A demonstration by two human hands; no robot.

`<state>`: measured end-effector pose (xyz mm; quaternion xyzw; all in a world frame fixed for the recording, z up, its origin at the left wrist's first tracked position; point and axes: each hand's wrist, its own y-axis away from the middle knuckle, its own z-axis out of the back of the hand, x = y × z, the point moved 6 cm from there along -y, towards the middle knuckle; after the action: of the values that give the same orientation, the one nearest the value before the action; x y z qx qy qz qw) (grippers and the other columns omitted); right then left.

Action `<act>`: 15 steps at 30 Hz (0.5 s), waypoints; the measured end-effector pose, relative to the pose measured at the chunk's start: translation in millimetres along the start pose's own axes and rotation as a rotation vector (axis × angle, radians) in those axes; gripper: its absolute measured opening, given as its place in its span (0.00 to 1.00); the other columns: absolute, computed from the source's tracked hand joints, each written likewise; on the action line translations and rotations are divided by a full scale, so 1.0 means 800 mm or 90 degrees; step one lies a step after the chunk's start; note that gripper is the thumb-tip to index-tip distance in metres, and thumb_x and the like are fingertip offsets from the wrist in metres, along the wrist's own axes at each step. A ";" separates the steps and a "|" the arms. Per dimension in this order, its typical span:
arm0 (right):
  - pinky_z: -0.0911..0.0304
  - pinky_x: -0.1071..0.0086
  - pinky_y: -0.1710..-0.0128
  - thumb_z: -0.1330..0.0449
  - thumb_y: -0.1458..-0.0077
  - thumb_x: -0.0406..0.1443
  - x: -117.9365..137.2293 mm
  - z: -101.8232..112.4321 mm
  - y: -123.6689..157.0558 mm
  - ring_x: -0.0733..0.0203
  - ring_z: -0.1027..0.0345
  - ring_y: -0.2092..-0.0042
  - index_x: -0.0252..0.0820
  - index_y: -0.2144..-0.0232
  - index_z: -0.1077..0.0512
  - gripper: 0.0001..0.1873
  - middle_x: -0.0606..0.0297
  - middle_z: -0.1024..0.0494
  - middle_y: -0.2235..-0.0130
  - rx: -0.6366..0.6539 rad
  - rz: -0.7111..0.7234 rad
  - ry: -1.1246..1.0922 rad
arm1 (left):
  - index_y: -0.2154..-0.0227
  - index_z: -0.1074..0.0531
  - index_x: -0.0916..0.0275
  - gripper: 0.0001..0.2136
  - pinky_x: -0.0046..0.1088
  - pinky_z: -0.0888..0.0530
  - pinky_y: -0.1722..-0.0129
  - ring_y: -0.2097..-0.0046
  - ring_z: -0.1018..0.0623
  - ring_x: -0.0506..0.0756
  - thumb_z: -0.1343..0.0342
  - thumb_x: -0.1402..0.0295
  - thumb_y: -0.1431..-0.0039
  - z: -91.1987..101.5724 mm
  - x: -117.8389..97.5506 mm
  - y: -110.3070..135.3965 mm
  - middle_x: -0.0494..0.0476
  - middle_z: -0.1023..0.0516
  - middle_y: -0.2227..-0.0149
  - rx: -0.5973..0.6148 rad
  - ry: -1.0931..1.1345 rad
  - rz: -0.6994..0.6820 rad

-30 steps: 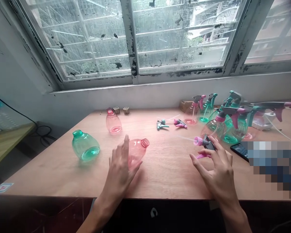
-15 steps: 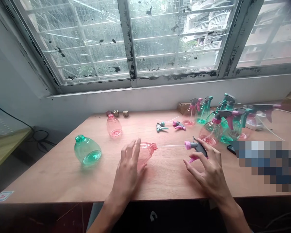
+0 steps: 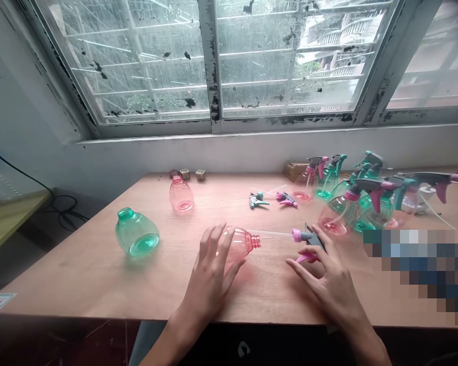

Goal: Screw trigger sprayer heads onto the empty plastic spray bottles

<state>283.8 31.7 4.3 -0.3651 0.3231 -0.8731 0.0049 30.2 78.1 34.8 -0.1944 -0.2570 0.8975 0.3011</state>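
Note:
A clear pink bottle (image 3: 239, 245) lies tilted in my left hand (image 3: 210, 267), its threaded mouth facing right. My fingers wrap over its body and hide the base. In my right hand (image 3: 330, 272) is a spray trigger head (image 3: 307, 238) with a grey body, pink collar and pink lever. Its thin white tube (image 3: 273, 233) points left and runs level with the upper side of the bottle's neck. It seems to lie behind the neck, not in the mouth. The collar and the mouth are apart. Both hands are low over the table.
A green bottle (image 3: 137, 236) and a pink bottle (image 3: 181, 195), both without heads, stand at left. Two loose spray heads, one green (image 3: 257, 200) and one pink (image 3: 287, 199), lie mid-table. Several assembled spray bottles (image 3: 338, 213) crowd the right. Small blocks (image 3: 200, 175) sit at the back edge.
The pink bottle in my left hand has moved right, closer to the spray head's collar. My right hand stays nearly where it was. The view has shifted slightly.

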 end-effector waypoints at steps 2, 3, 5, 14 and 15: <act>0.29 0.51 0.50 0.36 0.40 0.49 -0.015 -0.005 -0.001 0.40 0.26 0.44 0.46 0.64 0.26 0.14 0.51 0.38 0.31 0.040 -0.082 -0.049 | 0.30 0.49 0.56 0.29 0.54 0.34 0.33 0.28 0.45 0.67 0.45 0.68 0.30 0.000 -0.001 0.003 0.67 0.43 0.30 0.009 0.015 -0.002; 0.27 0.54 0.54 0.35 0.41 0.49 -0.022 -0.008 -0.001 0.41 0.24 0.47 0.46 0.65 0.25 0.14 0.51 0.36 0.33 0.060 -0.115 -0.071 | 0.31 0.47 0.55 0.29 0.55 0.34 0.33 0.27 0.46 0.68 0.45 0.69 0.30 0.001 -0.002 0.004 0.67 0.48 0.28 0.010 0.026 0.004; 0.27 0.56 0.57 0.33 0.43 0.49 -0.030 -0.013 -0.001 0.42 0.23 0.49 0.46 0.66 0.25 0.15 0.52 0.31 0.36 0.090 -0.151 -0.088 | 0.35 0.40 0.52 0.25 0.59 0.34 0.35 0.26 0.53 0.73 0.43 0.71 0.32 0.005 0.001 0.006 0.64 0.64 0.24 -0.005 0.046 0.031; 0.24 0.62 0.68 0.31 0.45 0.45 -0.038 -0.024 -0.006 0.53 0.21 0.65 0.46 0.59 0.24 0.14 0.50 0.30 0.36 0.115 -0.156 -0.020 | 0.40 0.32 0.51 0.23 0.59 0.27 0.40 0.28 0.44 0.73 0.43 0.77 0.34 -0.001 0.019 -0.002 0.62 0.53 0.26 0.020 0.044 -0.033; 0.23 0.63 0.67 0.31 0.45 0.44 -0.039 -0.026 -0.006 0.50 0.20 0.61 0.47 0.57 0.24 0.14 0.50 0.31 0.35 0.123 -0.144 0.000 | 0.40 0.31 0.51 0.22 0.58 0.27 0.40 0.29 0.43 0.73 0.43 0.77 0.35 -0.001 0.020 -0.004 0.62 0.50 0.26 0.015 0.054 -0.036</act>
<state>294.4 54.8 -24.3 -0.3968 0.1943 -0.8952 -0.0588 20.3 91.0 32.8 -0.2214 -0.2390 0.8825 0.3392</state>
